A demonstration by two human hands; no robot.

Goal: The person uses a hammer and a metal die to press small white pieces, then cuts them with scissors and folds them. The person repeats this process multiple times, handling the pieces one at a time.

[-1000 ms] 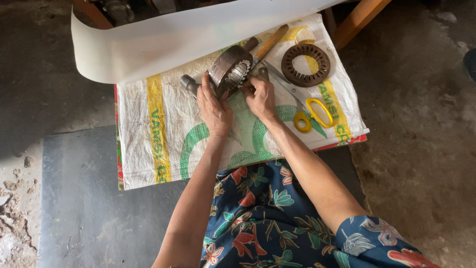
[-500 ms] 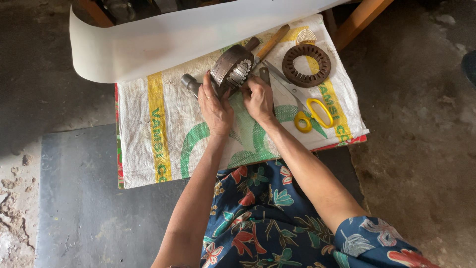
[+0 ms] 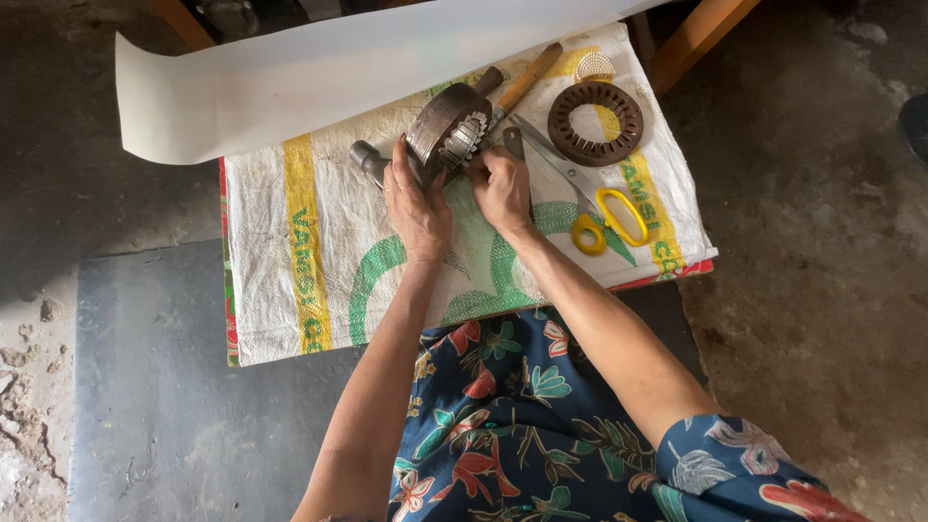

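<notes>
Right now I see both hands, left hand (image 3: 418, 198) and right hand (image 3: 501, 184), closed on the slotted metal rotor (image 3: 447, 129) tilted upon the bench (image 3: 290, 280); its shaft could roll, pinching fingers near the scissors (image 3: 590, 198).

Pretty soft daylight overall, no harsh sun anywhere. Brightest on the white paper sheet (image 3: 367, 68) along the top, nearly blown out but not quite glaring. Woven sack (image 3: 290, 261) evenly lit, colours clean. Much dimmer on the concrete floor (image 3: 822, 290) around it, especially the upper left corner, almost murky. Only faint shadows under the left hand (image 3: 418, 198) and right hand (image 3: 503, 186), slightly darker beneath the round metal part (image 3: 447, 126). Decently sharp in the middle, softer toward the corners. Mild wide-angle stretch at the edges.
</notes>
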